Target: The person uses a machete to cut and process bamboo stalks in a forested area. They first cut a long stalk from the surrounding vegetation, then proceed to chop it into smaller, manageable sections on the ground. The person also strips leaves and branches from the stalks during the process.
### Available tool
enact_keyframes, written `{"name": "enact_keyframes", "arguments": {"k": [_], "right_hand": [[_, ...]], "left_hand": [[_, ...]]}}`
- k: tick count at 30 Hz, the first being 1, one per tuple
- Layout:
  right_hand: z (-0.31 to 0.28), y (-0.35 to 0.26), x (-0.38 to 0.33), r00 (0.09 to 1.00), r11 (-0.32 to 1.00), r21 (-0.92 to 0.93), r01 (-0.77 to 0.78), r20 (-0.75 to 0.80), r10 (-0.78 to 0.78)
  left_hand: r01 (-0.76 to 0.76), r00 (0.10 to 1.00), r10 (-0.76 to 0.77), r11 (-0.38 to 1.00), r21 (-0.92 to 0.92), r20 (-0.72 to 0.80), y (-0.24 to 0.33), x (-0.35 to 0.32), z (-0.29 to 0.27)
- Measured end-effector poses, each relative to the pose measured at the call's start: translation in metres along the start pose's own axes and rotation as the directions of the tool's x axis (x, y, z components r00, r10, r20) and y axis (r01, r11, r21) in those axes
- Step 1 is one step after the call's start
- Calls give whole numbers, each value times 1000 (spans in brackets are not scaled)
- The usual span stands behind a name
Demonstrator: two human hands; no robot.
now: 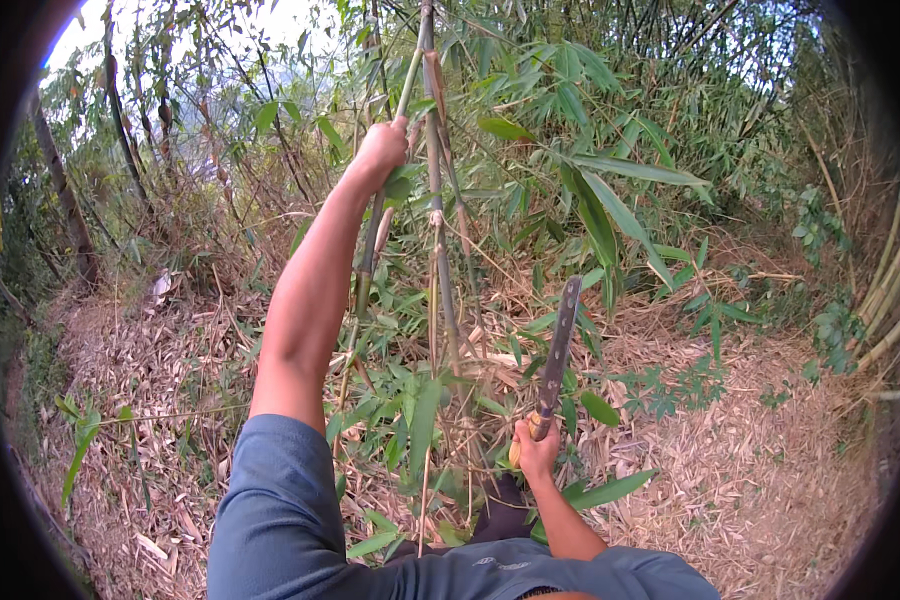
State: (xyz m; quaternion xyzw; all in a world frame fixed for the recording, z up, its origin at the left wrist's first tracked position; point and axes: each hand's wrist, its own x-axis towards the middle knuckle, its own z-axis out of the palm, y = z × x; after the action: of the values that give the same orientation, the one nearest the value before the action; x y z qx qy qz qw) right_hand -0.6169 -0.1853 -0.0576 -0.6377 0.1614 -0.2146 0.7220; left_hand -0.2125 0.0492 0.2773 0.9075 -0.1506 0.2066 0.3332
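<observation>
Fingers of the left hand (pixel 381 150) wrapped tight around a thin green bamboo stem (pixel 370 245) at arm's reach, leaning among leafy shoots; fingers of the right hand (pixel 536 450) clamped on the wooden handle of a long machete (pixel 558 350), blade raised beside the clump's base. Judged risky: a swing glancing off the springy stem toward the left forearm or the legs below, or the bent stem whipping back once severed. Loose dry leaf litter (pixel 770 480) underfoot, likely poor footing.

Green bamboo leaves (pixel 610 215), a dark grey machete blade (pixel 560 345) with yellowish handle (pixel 538 428), blue-grey sleeves (pixel 280 510), tan leaf litter (pixel 760 480).
</observation>
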Motion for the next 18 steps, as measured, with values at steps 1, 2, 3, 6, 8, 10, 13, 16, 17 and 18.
{"name": "enact_keyframes", "arguments": {"k": [1, 2, 3, 6, 8, 10, 13, 16, 17, 18], "right_hand": [[-4, -10, 2, 999, 999, -41, 32, 5, -32], [-10, -24, 5, 999, 996, -79, 48, 3, -48], [-22, -39, 12, 994, 979, -172, 105, 8, -105], [-39, -66, 48, 954, 879, -381, 285, 26, -298], [-45, -97, 63, 952, 841, -449, 300, 83, -295], [-36, -135, 65, 941, 796, -502, 338, 153, -303], [-27, -164, 57, 967, 923, -304, 234, 170, -190], [-17, -155, 64, 922, 903, -193, 384, 142, -362], [-16, -152, 70, 903, 886, -177, 427, 130, -409], [-10, -157, 74, 905, 881, -205, 425, 131, -406]], "left_hand": [[145, 989, -148, 948, -283, 12, 3, -12, 11], [181, 983, -184, 931, -317, 21, 4, -21, 15], [207, 977, -211, 909, -361, 30, 17, -32, 12], [219, 971, -237, 898, -381, 0, 7, -21, 14], [217, 974, -223, 901, -375, 29, 15, -18, 8], [213, 977, -208, 915, -342, 50, 15, -13, 0], [204, 978, -208, 915, -348, 26, 20, -20, -1], [247, 964, -266, 881, -404, 9, 32, -26, 0], [246, 962, -271, 878, -410, -3, 34, -24, 2], [274, 957, -289, 881, -387, 20, 35, -23, 1]]}}
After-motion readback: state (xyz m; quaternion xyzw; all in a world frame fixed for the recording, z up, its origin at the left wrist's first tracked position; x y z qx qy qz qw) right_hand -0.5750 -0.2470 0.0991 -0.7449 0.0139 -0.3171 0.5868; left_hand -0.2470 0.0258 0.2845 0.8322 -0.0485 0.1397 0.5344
